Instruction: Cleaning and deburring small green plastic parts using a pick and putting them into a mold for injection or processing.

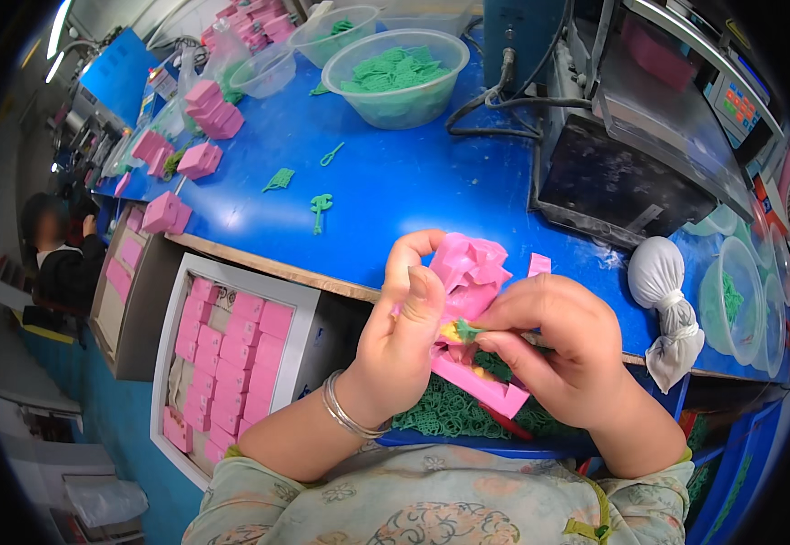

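Note:
My left hand (405, 327) grips an opened pink rubber mold (470, 272), its upper part bent back near my thumb. The mold's lower part hangs down to the right, with yellow patches inside. Between the thumb and forefinger of my right hand (558, 347) is a small green wax piece (466, 331), at the mold's inner face. Below both hands a blue tray (490, 446) holds a heap of green wax pieces (436, 409), with a red tool partly hidden on it. Three loose green wax pieces (321, 212) lie on the blue table beyond my hands.
Pink mold blocks fill a white box (303, 354) at left. More blocks (201, 160) stand on the blue table (395, 184). A plastic bowl (395, 82) holds green pieces. At right are a machine (630, 177) and a tied white cloth pouch (664, 293). A person (68, 259) sits far left.

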### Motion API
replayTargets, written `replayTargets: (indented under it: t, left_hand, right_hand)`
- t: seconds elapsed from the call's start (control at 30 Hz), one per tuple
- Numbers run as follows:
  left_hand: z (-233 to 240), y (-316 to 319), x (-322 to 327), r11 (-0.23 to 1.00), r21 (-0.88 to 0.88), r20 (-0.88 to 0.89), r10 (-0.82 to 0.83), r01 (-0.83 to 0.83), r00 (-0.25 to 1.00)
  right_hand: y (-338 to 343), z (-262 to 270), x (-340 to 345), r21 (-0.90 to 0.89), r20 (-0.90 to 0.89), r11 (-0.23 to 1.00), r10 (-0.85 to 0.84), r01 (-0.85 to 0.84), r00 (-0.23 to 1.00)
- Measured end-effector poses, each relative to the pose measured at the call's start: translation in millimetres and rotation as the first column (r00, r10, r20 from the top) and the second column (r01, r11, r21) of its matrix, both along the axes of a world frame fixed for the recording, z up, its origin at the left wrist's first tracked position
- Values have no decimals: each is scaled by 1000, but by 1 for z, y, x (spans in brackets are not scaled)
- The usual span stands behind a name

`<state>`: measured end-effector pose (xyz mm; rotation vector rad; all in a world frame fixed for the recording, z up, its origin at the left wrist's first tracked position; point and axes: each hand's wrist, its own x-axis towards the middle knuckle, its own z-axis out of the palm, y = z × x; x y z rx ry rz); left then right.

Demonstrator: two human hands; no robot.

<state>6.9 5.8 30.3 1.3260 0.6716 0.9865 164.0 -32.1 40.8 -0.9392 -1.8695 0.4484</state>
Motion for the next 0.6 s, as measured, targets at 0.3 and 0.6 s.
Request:
replayTargets:
  t: [0.3, 0.6]
  left_hand:
    - [-5, 1, -4, 961, 271, -59, 69, -51, 996]
    - [-14, 20, -4, 859, 433, 37, 286, -273, 958]
  right_hand:
    - [-2, 4, 2, 258, 241, 966, -97, 33, 966]
    - [-16, 20, 1, -380, -373, 923, -208, 56, 904]
